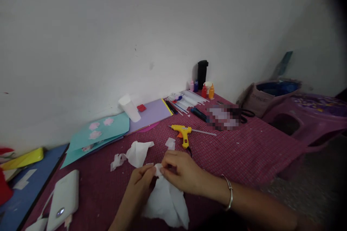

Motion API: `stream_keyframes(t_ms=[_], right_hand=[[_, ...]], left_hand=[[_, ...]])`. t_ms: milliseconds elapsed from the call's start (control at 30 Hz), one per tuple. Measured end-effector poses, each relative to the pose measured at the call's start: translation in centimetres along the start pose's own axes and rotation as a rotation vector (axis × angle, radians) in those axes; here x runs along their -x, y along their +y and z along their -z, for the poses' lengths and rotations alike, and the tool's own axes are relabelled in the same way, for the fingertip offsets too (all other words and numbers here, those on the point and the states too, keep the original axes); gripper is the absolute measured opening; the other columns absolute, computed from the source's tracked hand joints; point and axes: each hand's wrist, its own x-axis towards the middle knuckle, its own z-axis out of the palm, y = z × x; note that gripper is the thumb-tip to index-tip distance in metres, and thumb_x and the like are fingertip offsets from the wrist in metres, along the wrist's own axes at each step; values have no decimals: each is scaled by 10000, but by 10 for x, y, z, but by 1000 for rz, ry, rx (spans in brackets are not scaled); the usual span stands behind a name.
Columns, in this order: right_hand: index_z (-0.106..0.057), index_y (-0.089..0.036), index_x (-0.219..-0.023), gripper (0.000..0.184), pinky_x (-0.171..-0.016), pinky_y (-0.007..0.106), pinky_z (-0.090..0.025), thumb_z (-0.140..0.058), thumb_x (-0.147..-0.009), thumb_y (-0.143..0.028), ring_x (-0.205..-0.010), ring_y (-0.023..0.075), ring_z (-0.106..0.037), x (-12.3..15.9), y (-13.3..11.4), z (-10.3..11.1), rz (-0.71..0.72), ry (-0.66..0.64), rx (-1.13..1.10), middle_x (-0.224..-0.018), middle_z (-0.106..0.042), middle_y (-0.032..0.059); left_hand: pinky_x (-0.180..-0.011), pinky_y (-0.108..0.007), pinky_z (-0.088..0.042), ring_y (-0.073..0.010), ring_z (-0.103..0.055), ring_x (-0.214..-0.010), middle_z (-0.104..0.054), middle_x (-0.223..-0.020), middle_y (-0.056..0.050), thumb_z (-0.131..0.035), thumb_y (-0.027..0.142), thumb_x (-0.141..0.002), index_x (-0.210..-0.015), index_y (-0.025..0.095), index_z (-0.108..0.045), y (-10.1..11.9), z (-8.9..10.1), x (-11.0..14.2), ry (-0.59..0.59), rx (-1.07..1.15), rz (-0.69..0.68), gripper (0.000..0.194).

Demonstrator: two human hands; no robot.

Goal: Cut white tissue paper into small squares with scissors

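Note:
Between my two hands is a piece of white tissue paper (168,204), its lower part hanging loose toward the table's front edge. My left hand (139,184) pinches its gathered top with thumb and fingers. From the right, my right hand (184,171), with a silver bangle on the wrist, pinches the same top close by. Torn tissue scraps (138,152) lie just beyond my left hand. A yellow glue gun (183,131) with a glue stick in its back rests on its side past my right hand.
A white power bank (64,198) with cables lies at left. Behind are a teal paper folder (100,133) with pink flowers, a tissue roll (130,108), pens (171,107) and glue sticks (193,98). Paint bottles (211,91) stand at the back. A pink stool (320,115) is at right.

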Motion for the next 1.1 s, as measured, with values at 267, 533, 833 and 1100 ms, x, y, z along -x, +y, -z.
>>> stream_keyframes(t_ms=[267,533,833,1100], right_hand=[[-539,-191,-755,78,-710,240,-412,-553,-804,-132,-787,130,-541,-9,-7,5,97,121,-186,-825,-556,9],[-602,-156,-942,249,-814,307,-454,-662,-704,-196,-905,190,-583,-22,-4,6,51,-96,-238,-964,-631,59],[-590,-148,-745,113,-554,209,-461,-518,-828,-173,-579,100,-580,6,34,-18,-599,-377,-430,-679,-619,-7],[-499,-161,-726,139,-358,123,-355,-546,-852,-195,-343,40,-438,8,28,-27,-810,-463,-659,-482,-495,-91]], left_hand=[[-522,-252,-452,-161,-546,-575,-600,-631,-19,-461,413,-861,-770,179,-634,16,9,22,185,-311,-381,305],[-764,-313,-514,-200,-646,-827,-696,-907,-75,-511,168,-825,-997,212,-668,23,21,23,349,-1032,-1044,237],[-675,-276,-511,-205,-670,-806,-694,-839,-112,-385,186,-844,-530,201,-533,-18,-1,15,2,-750,-537,347],[-635,-234,-458,-149,-605,-659,-617,-726,-35,-478,254,-875,-734,182,-660,-45,-8,30,32,-558,-464,242]])
